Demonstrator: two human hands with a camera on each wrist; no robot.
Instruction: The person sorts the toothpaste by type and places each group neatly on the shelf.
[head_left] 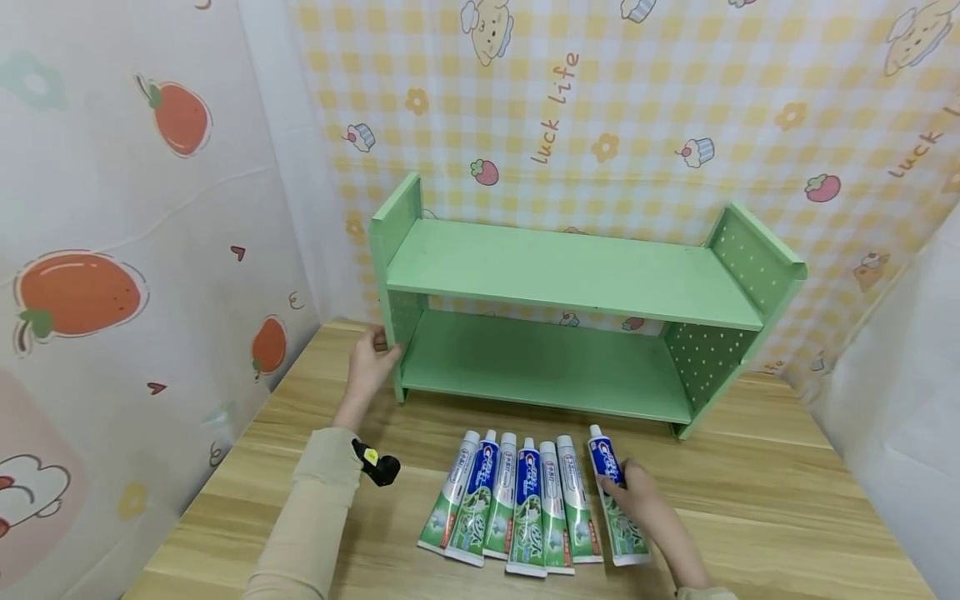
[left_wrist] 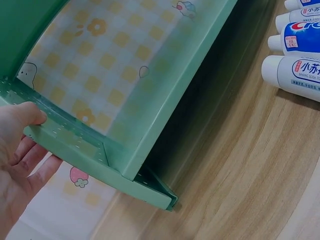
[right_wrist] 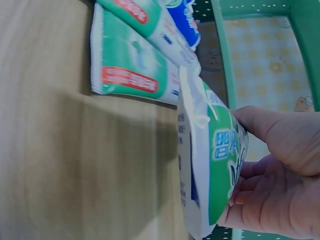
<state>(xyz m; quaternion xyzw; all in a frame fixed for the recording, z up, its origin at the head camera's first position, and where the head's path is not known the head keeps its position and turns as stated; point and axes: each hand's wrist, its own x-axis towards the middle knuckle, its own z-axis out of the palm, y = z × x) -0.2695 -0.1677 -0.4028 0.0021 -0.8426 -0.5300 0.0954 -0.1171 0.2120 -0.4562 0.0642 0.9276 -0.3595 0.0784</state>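
Note:
A green two-tier shelf (head_left: pixel 540 358) stands on the wooden table. My left hand (head_left: pixel 369 362) grips the front edge of its left side panel, the thumb on one face and the fingers behind, as the left wrist view shows. To the right of a row of toothpaste tubes, my right hand (head_left: pixel 637 500) holds a blue, white and green toothpaste tube (head_left: pixel 617 508) between thumb and fingers. The right wrist view shows that tube (right_wrist: pixel 220 155) lifted off the tabletop at its crimped end. Several more toothpaste tubes (head_left: pixel 528 508) lie side by side in front of the shelf, caps toward it.
A small black device (head_left: pixel 381 468) is strapped to my left wrist. Behind the shelf hangs a yellow checked cloth (head_left: pixel 600 100), and a white printed cloth (head_left: pixel 142 200) covers the left side. The wooden table (head_left: pixel 787 483) extends to the right of the tubes.

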